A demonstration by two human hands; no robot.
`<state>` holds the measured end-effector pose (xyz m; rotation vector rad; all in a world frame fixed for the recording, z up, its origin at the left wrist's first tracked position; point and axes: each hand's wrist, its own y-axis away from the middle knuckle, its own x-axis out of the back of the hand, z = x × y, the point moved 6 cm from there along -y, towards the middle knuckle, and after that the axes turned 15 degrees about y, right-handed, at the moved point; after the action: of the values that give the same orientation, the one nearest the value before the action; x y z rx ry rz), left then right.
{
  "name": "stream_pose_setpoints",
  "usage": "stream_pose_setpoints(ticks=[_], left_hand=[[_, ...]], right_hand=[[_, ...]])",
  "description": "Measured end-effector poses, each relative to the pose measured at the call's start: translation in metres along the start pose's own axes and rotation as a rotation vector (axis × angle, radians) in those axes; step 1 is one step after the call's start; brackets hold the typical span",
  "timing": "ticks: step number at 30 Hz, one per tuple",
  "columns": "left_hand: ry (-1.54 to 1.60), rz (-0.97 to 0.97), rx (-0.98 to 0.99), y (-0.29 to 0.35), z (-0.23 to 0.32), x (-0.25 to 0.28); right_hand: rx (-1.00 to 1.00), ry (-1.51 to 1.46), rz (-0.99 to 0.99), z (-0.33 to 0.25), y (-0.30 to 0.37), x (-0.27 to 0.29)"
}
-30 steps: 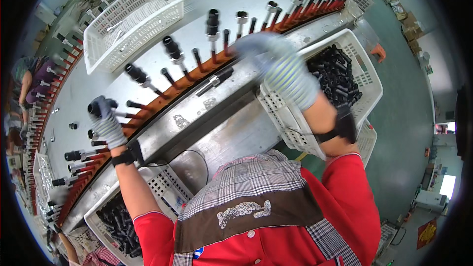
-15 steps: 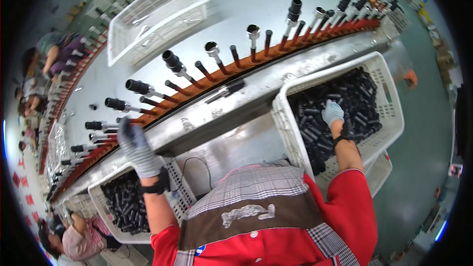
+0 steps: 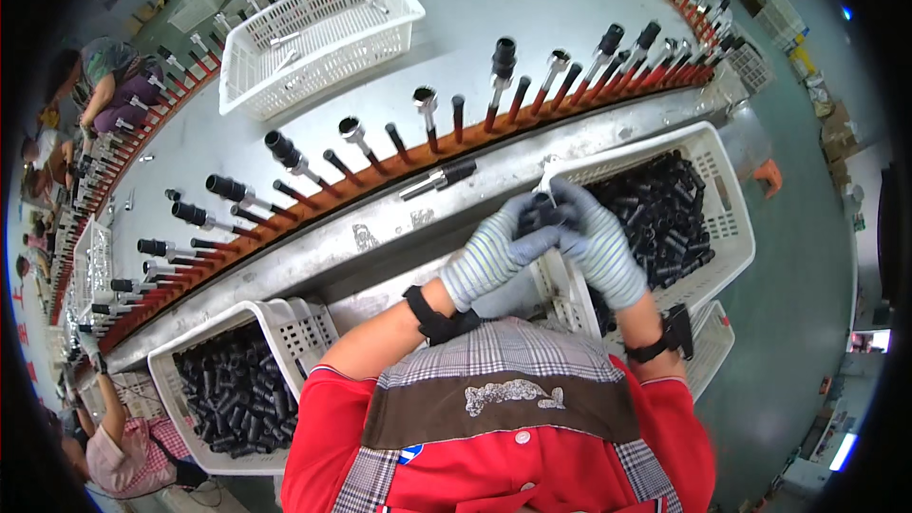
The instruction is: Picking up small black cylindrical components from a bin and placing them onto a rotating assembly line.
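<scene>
My two hands meet in front of my chest, at the left edge of the right basket. My left hand point(image 3: 492, 255), in a striped glove with dark fingertips, is closed around a small black cylindrical part point(image 3: 538, 216). The right hand point(image 3: 606, 245), gloved the same way, curls its fingers over that part from the other side. The fingers hide most of it. Beside them, a white basket point(image 3: 739, 192) holds many similar black cylinders point(image 3: 662, 214). On the metal ledge ahead lies a silver-and-black piece point(image 3: 439, 179).
Beyond the ledge curves an orange-brown track point(image 3: 404, 167) with upright red-and-black pins, several carrying silver sockets with black sleeves. Another basket of black cylinders point(image 3: 233, 389) stands at left. A white basket point(image 3: 328, 76) sits on the table. Co-workers point(image 3: 119, 85) are along the left.
My left hand has come from the track to the middle. My right hand has left the basket, and both now meet on a black part. The pins have shifted left along the ledge.
</scene>
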<state>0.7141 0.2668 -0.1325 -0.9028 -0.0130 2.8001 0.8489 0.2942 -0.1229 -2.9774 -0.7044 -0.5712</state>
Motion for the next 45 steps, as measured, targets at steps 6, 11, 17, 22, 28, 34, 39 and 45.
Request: stream_pose_setpoints(ticks=[6, 11, 17, 22, 28, 34, 39, 45], left_hand=[[0.106, -0.013, 0.260, -0.002, -0.023, 0.012], [0.128, 0.195, 0.012, -0.032, 0.027, 0.046], [-0.047, 0.117, -0.016, -0.084, 0.030, 0.015], [-0.094, -0.064, -0.153, -0.170, 0.008, -0.040], [-0.055, -0.072, -0.248, -0.293, -0.014, -0.088], [0.106, 0.057, -0.287, -0.380, -0.034, -0.094], [-0.070, 0.141, -0.246, -0.395, -0.041, -0.065], [-0.203, 0.139, -0.246, -0.366, -0.035, -0.052]], right_hand=[[0.060, 0.432, 0.084, -0.009, 0.014, -0.030], [0.036, 0.181, 0.045, -0.014, 0.022, -0.012], [-0.016, 0.045, 0.235, 0.026, 0.020, 0.035], [-0.084, -0.096, 0.243, 0.037, 0.020, 0.061], [-0.077, -0.156, 0.205, 0.034, 0.020, 0.099], [-0.141, -0.317, 0.253, 0.047, 0.030, 0.136], [-0.113, -0.336, 0.264, 0.057, 0.029, 0.153], [-0.114, -0.310, 0.254, 0.066, 0.024, 0.156]])
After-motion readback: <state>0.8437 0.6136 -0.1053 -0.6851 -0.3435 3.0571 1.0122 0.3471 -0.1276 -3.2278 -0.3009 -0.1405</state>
